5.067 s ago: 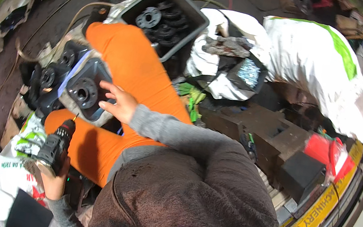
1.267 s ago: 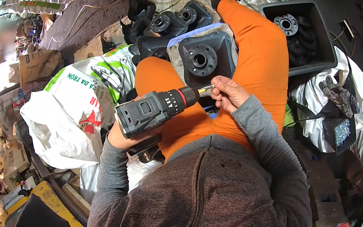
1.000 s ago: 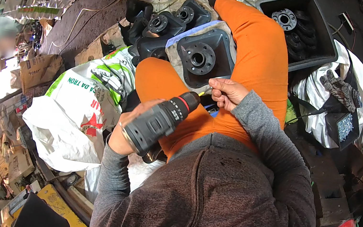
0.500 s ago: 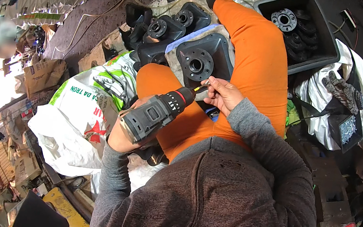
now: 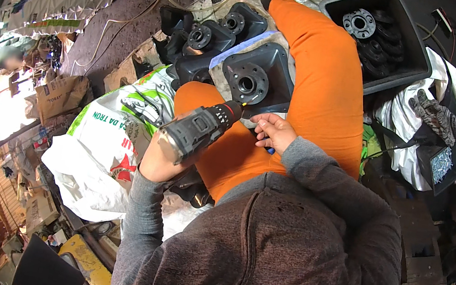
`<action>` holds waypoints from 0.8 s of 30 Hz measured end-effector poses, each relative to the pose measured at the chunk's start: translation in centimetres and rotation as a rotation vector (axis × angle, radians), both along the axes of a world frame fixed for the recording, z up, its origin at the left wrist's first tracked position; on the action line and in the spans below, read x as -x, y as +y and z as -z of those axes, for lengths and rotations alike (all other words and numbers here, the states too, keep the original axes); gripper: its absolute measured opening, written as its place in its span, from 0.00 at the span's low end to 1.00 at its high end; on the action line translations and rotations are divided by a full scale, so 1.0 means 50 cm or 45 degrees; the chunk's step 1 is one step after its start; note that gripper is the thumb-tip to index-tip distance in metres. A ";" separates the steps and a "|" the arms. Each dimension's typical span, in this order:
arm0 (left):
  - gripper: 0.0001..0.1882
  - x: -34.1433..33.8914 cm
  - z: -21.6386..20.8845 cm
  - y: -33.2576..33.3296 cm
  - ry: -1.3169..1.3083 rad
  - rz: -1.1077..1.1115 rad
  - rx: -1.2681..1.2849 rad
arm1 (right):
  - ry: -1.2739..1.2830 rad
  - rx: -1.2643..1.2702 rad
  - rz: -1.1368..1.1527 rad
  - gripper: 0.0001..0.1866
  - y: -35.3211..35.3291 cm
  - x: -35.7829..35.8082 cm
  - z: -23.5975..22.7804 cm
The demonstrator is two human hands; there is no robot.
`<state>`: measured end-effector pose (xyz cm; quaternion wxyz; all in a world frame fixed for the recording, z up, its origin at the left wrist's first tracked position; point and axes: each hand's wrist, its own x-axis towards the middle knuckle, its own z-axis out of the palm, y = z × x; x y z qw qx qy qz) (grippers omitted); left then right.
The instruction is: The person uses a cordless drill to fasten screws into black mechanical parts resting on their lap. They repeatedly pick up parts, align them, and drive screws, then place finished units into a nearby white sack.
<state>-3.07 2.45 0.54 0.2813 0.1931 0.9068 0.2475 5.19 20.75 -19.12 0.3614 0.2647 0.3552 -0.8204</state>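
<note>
1. While the cordless drill sits just left of frame centre, we see its chuck end pointing up-right twd the black flanged part lying on the orange-trousered lap, upper centre.
2. Left hand is wrapped tight round the drill's grip, below & left of the drill body.
3. Right hand is just right of the chuck, fingers curled & pinched together at the drill tip; something small & blue shows under the fingers, can't tell what it is.
4. Hands are close but not touching, drill nose betw. them.
5. More black flanged parts are piled beside the left knee, upper centre-left.
6. A black bin w/ similar round pieces is at the upper right.
7. A grey glove lies on white sacking, right side, w/ a small box of screws just below it.
8. A printed white sack lies left of the drill.
</note>
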 end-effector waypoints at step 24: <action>0.30 0.080 0.041 0.114 -0.100 0.270 0.240 | 0.823 -1.286 -0.466 0.16 -0.026 0.050 0.014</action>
